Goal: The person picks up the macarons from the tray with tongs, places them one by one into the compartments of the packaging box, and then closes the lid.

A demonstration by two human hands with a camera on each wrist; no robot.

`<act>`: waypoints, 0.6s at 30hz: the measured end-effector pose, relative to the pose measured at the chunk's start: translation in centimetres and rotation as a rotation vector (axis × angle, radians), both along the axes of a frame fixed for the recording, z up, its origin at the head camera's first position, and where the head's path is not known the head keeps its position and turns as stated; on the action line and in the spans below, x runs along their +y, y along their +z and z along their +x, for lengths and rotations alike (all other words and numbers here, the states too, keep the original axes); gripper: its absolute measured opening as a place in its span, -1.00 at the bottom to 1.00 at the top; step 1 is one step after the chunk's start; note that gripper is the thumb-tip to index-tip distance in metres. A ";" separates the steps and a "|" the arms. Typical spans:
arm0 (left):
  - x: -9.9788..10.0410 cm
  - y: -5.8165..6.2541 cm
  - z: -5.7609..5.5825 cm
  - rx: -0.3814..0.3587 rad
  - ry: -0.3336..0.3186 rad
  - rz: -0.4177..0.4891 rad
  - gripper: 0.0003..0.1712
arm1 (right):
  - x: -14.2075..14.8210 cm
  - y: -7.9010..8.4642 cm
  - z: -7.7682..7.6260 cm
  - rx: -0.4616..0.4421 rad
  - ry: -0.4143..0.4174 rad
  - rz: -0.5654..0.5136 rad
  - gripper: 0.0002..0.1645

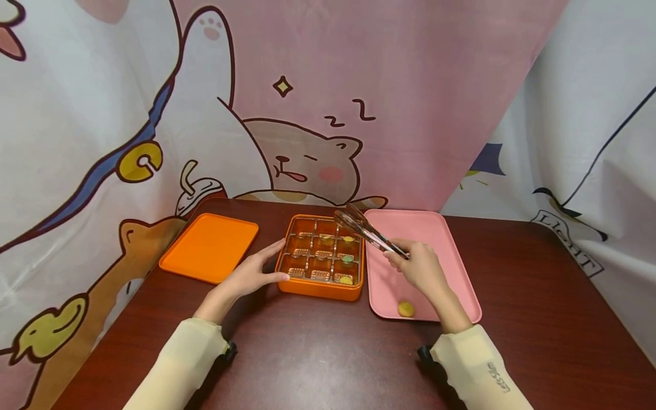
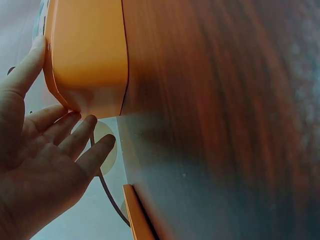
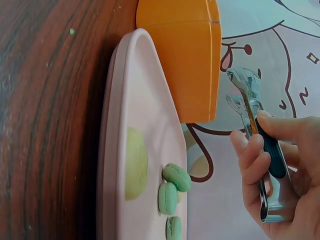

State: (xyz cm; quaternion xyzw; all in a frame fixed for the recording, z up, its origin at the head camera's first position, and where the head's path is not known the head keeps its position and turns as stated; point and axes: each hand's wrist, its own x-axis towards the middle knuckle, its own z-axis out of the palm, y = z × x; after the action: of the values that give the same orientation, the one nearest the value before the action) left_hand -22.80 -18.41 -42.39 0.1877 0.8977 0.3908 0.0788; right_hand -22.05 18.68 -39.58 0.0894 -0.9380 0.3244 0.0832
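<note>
An orange box (image 1: 320,289) with a clear divided insert stands mid-table. Its right column shows a yellow macaron (image 1: 348,239) at the back, a green macaron (image 1: 347,259) in the middle and a yellow one in front. My left hand (image 1: 254,273) touches the box's left side with fairly straight fingers, thumb by the front corner. My right hand (image 1: 421,266) holds metal tongs (image 1: 370,232) by their dark grips. The tongs' tips are apart with nothing between them, over the box's back right corner.
A pink tray (image 1: 451,256) lies right of the box, bearing a yellow macaron (image 1: 405,309) near its front edge and several green macarons (image 3: 167,198). An orange lid (image 1: 210,245) lies to the left. Behind the table hangs a printed curtain (image 1: 425,102).
</note>
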 end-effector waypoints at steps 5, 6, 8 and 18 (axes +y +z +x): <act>0.1 -0.1 0.0 -0.003 0.003 0.002 0.00 | 0.7 0.0 0.1 -0.004 -0.015 -0.003 -0.63; 0.0 -0.1 0.0 -0.002 0.004 0.002 0.00 | 0.9 0.0 0.1 -0.004 -0.019 -0.002 -0.61; 0.1 -0.1 0.0 0.002 0.005 -0.001 0.00 | 1.2 0.1 0.2 -0.005 -0.030 -0.001 -0.58; 0.0 -0.1 -0.1 0.009 0.001 -0.009 0.00 | 2.8 0.3 0.5 0.004 -0.058 0.014 -0.58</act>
State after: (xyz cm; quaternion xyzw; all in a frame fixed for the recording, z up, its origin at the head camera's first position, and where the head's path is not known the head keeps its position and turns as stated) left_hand -22.85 -18.38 -42.44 0.1886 0.8998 0.3861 0.0753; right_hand -21.59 21.50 -39.30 0.0632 -0.9422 0.3152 0.0940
